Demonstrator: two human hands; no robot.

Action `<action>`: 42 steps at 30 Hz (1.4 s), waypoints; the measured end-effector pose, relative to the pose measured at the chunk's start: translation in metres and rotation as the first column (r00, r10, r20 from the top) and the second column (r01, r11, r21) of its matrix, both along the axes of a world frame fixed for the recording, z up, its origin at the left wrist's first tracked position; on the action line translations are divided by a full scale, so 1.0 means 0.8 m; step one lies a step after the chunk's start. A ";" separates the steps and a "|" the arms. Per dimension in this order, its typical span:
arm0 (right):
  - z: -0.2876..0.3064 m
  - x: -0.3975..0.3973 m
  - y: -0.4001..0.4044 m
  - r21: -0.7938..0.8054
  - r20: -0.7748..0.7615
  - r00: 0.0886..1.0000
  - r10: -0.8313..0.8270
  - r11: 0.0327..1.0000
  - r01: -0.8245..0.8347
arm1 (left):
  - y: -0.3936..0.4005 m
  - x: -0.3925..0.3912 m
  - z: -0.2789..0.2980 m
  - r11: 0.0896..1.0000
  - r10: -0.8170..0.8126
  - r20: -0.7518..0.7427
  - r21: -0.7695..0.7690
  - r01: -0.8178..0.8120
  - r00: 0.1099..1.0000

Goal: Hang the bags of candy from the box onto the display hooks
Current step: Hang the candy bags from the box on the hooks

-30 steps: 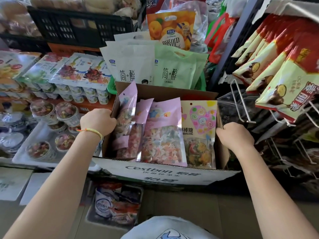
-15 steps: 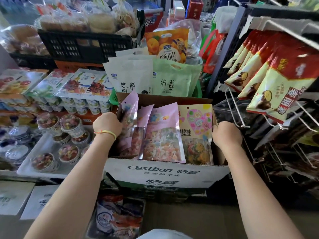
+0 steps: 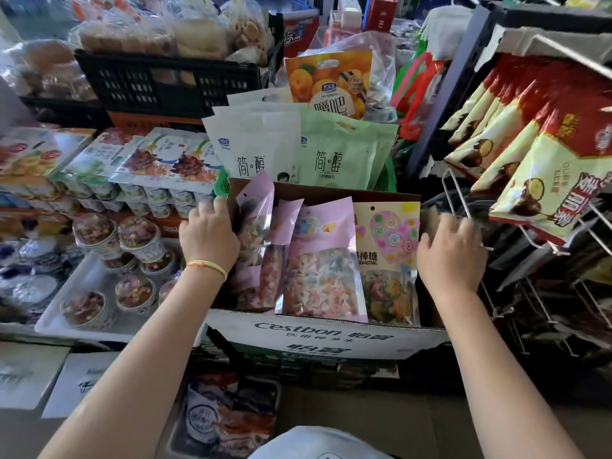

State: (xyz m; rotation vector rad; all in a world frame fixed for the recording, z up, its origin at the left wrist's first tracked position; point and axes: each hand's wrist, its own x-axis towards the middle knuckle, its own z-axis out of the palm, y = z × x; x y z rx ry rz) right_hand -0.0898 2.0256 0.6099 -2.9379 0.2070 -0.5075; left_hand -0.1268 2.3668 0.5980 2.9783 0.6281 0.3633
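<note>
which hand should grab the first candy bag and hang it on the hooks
Right, probably. The right hand sits beside the heart-print bag and nearest the empty hooks; the left hand rests on the box at its far side.

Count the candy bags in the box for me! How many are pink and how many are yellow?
Pink candy bags: 3, one at the left wall, one behind it, one in front.
Yellow candy bag with a heart: 1.
Total showing in the box: 4. More may hide behind.
</note>
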 end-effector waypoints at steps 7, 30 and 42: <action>-0.004 0.008 0.091 0.583 -0.126 0.911 0.393 0.772 -0.253 | -0.057 -0.009 -0.006 0.899 -0.387 0.095 -0.181 0.398 0.917; 0.098 -0.043 -0.039 0.962 0.267 0.830 0.490 -0.091 -0.256 | -0.191 -0.031 0.087 -0.039 -0.206 0.507 -0.859 0.510 0.837; 0.104 -0.150 -0.475 0.947 0.318 0.859 0.401 -0.096 -0.306 | -0.650 -0.082 0.111 -0.283 -0.325 0.555 -0.830 0.481 0.766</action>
